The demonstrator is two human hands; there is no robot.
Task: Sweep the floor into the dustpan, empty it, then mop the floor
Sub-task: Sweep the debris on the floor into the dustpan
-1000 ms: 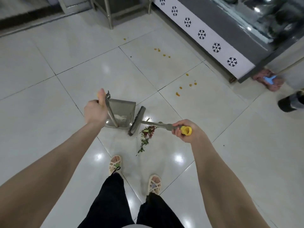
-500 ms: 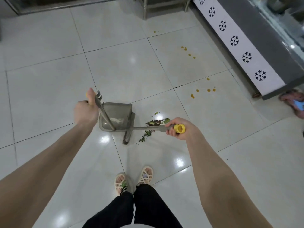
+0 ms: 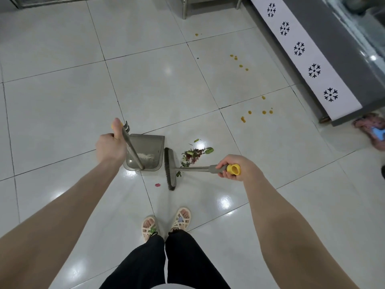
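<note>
- Dustpan (image 3: 145, 152): I see it resting on the white tiled floor (image 3: 62, 101), its open mouth facing the broom, with a pale smear of dirt inside near its back wall.
- My left hand (image 3: 110, 146) is wrapped tight around the dustpan handle (image 3: 133, 150), thumb up along the shaft, just left of the dustpan.
- The broom head (image 3: 169, 168) stands on the floor just right of the dustpan's mouth, close beside it; I cannot tell whether they touch.
- My right hand (image 3: 237, 167) is closed around the broom handle (image 3: 198, 168) at its yellow end cap (image 3: 233, 169), well right of the dustpan.
- A pile of green and reddish leaf scraps (image 3: 193, 155) lies right of the dustpan, on the far side of the broom head from it.
- One small pink scrap (image 3: 157, 185) lies on the floor below the dustpan, toward my sandalled feet (image 3: 166, 223).
- Orange spots (image 3: 256, 112) dot the tiles farther right and beyond the dustpan, toward the cabinet with a snowflake-printed strip (image 3: 300, 49).
- A pink mop head (image 3: 370, 130) lies far right of the dustpan, by the cabinet's corner.
</note>
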